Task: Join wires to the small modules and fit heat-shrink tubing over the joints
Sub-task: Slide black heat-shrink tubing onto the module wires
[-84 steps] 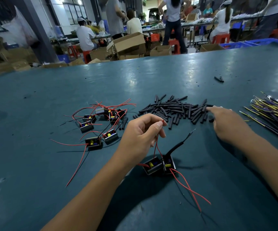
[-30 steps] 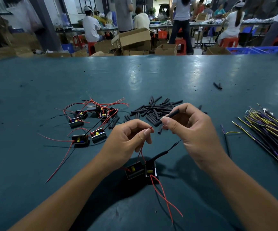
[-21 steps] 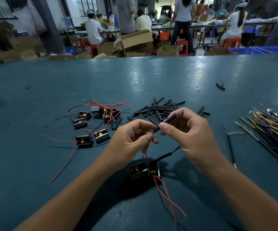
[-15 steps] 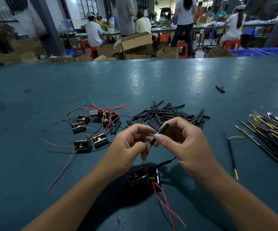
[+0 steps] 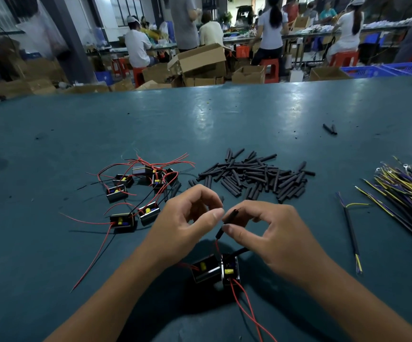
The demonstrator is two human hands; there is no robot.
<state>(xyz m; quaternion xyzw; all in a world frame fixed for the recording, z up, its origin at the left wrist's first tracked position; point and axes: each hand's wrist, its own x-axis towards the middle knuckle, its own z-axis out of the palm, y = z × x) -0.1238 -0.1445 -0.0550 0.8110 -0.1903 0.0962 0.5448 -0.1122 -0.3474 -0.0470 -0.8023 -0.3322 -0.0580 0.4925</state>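
My right hand (image 5: 271,235) pinches a black heat-shrink tube (image 5: 227,221) between thumb and forefinger. A red wire (image 5: 216,244) leaves the tube's lower end and runs down to two small black modules (image 5: 214,270) that lie on the table just below my hands. My left hand (image 5: 185,223) has thumb and forefinger pinched together against the tube's upper part, on the red wire, which is hidden there. More red wires trail from the modules toward me.
A cluster of wired modules (image 5: 135,193) lies to the left, and a pile of heat-shrink tubes (image 5: 254,176) sits behind my hands. At the right lie a bundle of yellow-purple wires (image 5: 407,193) and one loose cable (image 5: 350,233). Boxes and people stand beyond the table's far edge (image 5: 200,88).
My right hand fetched a tube from the pile and brought it to the red wire held in my left hand. The tube has since slid down over the wire.
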